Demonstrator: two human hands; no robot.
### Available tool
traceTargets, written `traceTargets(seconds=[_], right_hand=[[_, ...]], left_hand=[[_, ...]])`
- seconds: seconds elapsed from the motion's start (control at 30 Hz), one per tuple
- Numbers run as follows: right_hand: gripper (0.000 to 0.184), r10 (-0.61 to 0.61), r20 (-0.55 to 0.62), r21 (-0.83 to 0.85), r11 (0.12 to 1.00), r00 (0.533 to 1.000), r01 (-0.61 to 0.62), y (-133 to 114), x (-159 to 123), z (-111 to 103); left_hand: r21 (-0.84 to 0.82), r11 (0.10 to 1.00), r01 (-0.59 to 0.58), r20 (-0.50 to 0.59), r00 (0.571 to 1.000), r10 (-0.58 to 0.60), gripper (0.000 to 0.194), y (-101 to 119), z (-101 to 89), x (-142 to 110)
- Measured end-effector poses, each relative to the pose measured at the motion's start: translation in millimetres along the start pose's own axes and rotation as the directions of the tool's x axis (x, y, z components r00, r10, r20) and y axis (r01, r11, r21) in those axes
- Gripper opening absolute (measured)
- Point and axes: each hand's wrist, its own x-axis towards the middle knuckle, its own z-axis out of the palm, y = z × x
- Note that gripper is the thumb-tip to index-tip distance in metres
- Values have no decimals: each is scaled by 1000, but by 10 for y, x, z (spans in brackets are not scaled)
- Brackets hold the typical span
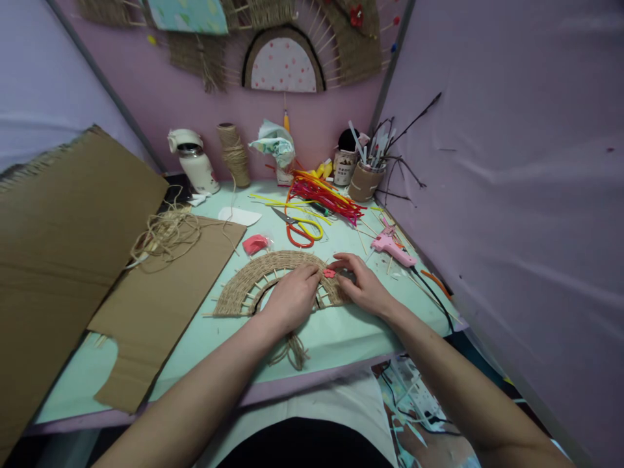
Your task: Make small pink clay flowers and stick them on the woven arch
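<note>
A half-ring woven arch (238, 286) of brown twine on thin sticks lies flat on the table. On its right part sits a small pink clay-like flower (329, 273). My left hand (294, 298) lies over the middle of the arch, fingers closed together and bent down onto it, fingertips just left of the flower. My right hand (359, 283) is at the arch's right end, thumb and fingers apart, fingertips close by the flower. A twine tassel (294, 351) hangs out below my left wrist. A pink lump in clear wrap (256, 244) lies behind the arch.
Scissors (302, 229) and red and yellow pipe cleaners (326, 198) lie farther back. To the right is a pink glue gun (392, 249) with its cord. Cardboard sheets (160, 302) bear tangled twine (168, 235) on the left. A flask (197, 169) and twine spool (234, 156) stand behind.
</note>
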Motion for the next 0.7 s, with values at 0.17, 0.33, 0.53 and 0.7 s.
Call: traceTargets(seconds=[0.17,0.33,0.53,0.7], right_hand=[[42,-4,8,10,1000,1000,4,-16,-8,-8],[44,-30,12,-11,999,999,30,-25,-13,-20],[41,-65,-122,-109,993,990,52,7,-44,-33],[40,-139,-79,-230,966,987,118,-27,-67,-46]], left_hand=[[-27,1000,-1,-8,1000,0,36,-12,16,4],[-17,1000,0,-11,1000,0,37,-15,21,2],[-11,1000,15,-1,1000,-15,36,-12,24,-1],[-11,1000,5,2,1000,-5,37,-13,26,1]])
